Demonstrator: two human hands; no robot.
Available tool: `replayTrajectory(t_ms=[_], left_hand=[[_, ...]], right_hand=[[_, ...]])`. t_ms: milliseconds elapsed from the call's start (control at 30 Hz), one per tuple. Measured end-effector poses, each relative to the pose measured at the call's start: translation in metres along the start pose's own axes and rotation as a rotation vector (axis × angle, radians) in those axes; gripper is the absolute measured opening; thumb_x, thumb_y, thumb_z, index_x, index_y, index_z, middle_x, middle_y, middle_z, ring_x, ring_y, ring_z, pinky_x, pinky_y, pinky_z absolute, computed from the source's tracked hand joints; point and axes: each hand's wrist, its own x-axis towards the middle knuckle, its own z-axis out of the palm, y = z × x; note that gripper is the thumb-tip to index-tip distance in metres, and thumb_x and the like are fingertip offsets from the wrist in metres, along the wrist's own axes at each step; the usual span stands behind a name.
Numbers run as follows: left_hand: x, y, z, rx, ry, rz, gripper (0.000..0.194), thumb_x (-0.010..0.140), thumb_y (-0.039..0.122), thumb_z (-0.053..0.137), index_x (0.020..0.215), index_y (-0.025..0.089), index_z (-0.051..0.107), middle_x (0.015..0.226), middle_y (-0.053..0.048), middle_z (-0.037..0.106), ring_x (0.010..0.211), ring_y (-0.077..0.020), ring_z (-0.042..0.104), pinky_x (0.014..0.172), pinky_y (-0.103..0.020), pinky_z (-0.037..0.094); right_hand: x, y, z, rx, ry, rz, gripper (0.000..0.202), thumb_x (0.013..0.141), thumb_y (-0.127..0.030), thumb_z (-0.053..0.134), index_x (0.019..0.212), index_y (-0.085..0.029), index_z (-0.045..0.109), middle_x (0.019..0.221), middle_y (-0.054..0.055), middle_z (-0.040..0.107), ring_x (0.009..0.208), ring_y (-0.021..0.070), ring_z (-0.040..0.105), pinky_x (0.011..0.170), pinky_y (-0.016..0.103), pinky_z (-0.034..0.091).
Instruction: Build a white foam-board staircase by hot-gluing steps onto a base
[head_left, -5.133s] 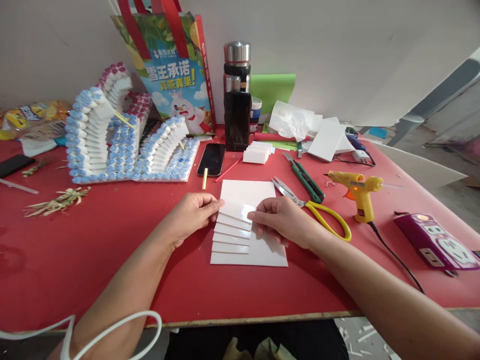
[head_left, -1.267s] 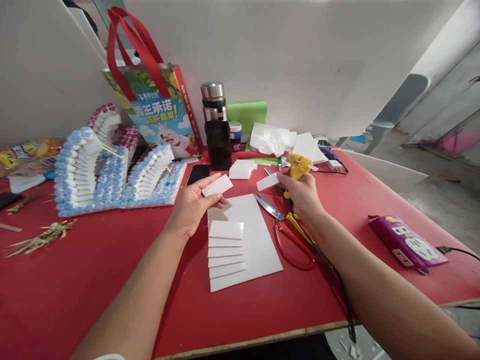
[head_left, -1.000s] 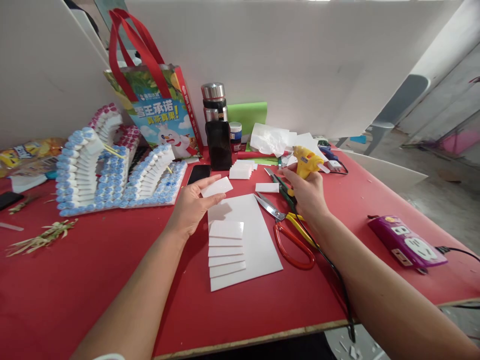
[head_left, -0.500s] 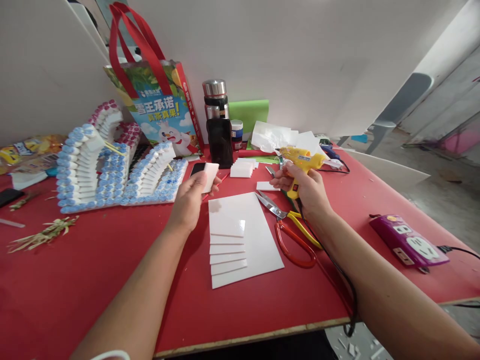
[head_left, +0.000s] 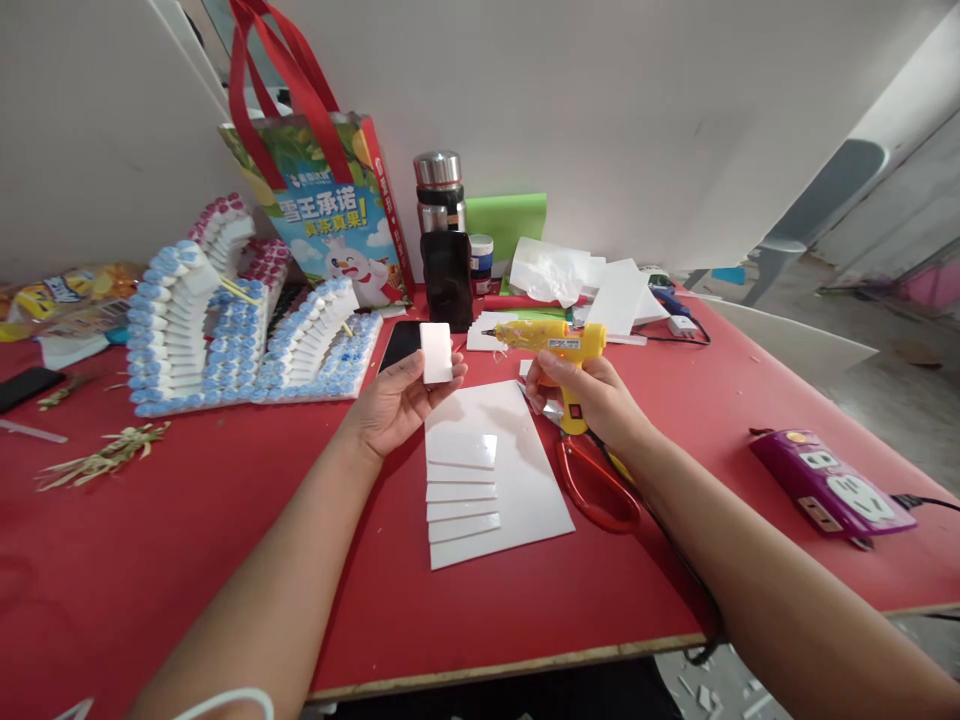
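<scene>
Between the thumb and fingers of my left hand (head_left: 394, 402) a small white rectangular piece (head_left: 436, 354) is held upright. My right hand (head_left: 596, 395) grips a yellow hot glue gun (head_left: 572, 400) by its handle, its nozzle pointing left toward the white piece, apart from it. Below and between the hands lies a white sheet (head_left: 525, 500), with several overlapping white strips (head_left: 461, 492) stepped along its left side. Scissors with red and yellow handles (head_left: 600, 492) lie right of the sheet, partly hidden under my right hand and the glue gun.
At the back left stand models of blue-tipped white rolls (head_left: 202, 340) and a printed bag (head_left: 330, 215). A steel flask (head_left: 439, 190) stands behind a dark phone-like object (head_left: 446, 280). White scraps (head_left: 551, 270) lie at the back. A purple power strip (head_left: 829, 485) sits at right.
My left hand has turned the white piece to face me more upright. My right hand has swung the glue gun left and lower, closer to the piece. The view has shifted slightly.
</scene>
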Motion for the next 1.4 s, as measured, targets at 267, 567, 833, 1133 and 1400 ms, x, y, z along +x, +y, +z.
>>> replayTrajectory(t_ms=[267, 567, 833, 1133, 1400], left_hand=[[0.002, -0.01, 0.003, 0.01, 0.014, -0.063, 0.026, 0.098, 0.024, 0.058, 0.11, 0.005, 0.072, 0.105, -0.019, 0.077, 0.098, -0.0231, 0.075, 0.095, -0.036, 0.062], [0.003, -0.014, -0.002, 0.077, -0.015, -0.007, 0.019, 0.084, 0.027, 0.077, 0.097, 0.012, 0.077, 0.104, -0.013, 0.077, 0.103, -0.0231, 0.073, 0.099, -0.038, 0.058], [0.001, -0.009, -0.004, 1.237, 0.109, 0.75, 0.049, 0.081, 0.03, 0.078, 0.128, 0.02, 0.067, 0.117, -0.009, 0.069, 0.104, -0.0227, 0.065, 0.098, -0.042, 0.053], [-0.003, -0.004, 0.001, 1.642, 0.048, 1.053, 0.054, 0.09, 0.024, 0.064, 0.142, 0.02, 0.049, 0.112, -0.01, 0.067, 0.109, -0.027, 0.061, 0.101, -0.048, 0.049], [-0.008, -0.002, 0.007, 1.408, 0.061, 0.809, 0.054, 0.086, 0.03, 0.071, 0.138, 0.025, 0.058, 0.115, -0.009, 0.067, 0.114, -0.0311, 0.057, 0.108, -0.046, 0.041]], right_hand=[[-0.004, 0.006, 0.011, -0.097, -0.052, -0.017, 0.039, 0.094, -0.053, 0.062, 0.074, -0.018, 0.062, 0.072, 0.002, 0.061, 0.061, 0.012, 0.054, 0.054, 0.027, 0.04], [-0.002, 0.011, 0.009, -0.076, -0.02, -0.021, 0.038, 0.093, -0.052, 0.063, 0.075, -0.018, 0.062, 0.072, 0.001, 0.061, 0.059, 0.011, 0.053, 0.053, 0.027, 0.04], [-0.002, 0.007, 0.007, -0.091, 0.107, -0.03, 0.043, 0.092, -0.056, 0.064, 0.071, -0.018, 0.064, 0.066, 0.002, 0.059, 0.058, 0.0126, 0.053, 0.056, 0.029, 0.041], [-0.001, 0.013, 0.002, -0.121, 0.149, 0.014, 0.045, 0.091, -0.059, 0.063, 0.073, -0.018, 0.065, 0.063, 0.002, 0.06, 0.056, 0.0129, 0.053, 0.055, 0.029, 0.04], [0.0, 0.013, 0.003, -0.1, 0.15, 0.019, 0.044, 0.089, -0.059, 0.066, 0.074, -0.018, 0.065, 0.069, 0.003, 0.062, 0.056, 0.0127, 0.054, 0.055, 0.03, 0.04]])
